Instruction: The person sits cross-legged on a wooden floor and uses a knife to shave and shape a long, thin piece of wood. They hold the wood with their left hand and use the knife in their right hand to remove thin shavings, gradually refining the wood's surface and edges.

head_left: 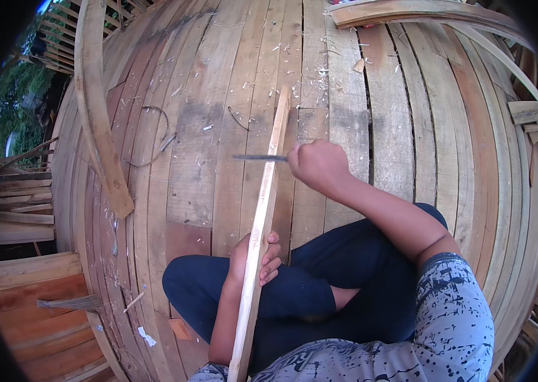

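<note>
A long, narrow wooden strip (259, 235) slants from my lap up and away over the floor, its upper face pale. My left hand (269, 260) is wrapped round its lower part, above my crossed legs. My right hand (320, 167) is closed in a fist just right of the strip. From that fist a dark, thin knife blade (253, 157) points left, lying across the strip's upper part. The knife's handle is hidden inside my fingers.
Wood shavings (320, 71) are scattered over the plank floor (192, 165). A long curved board (94, 127) lies at the left, above a small brush of twigs (71, 303). More boards (434, 13) lie at the far right, and a thin bent wire (166, 130) is left of the strip.
</note>
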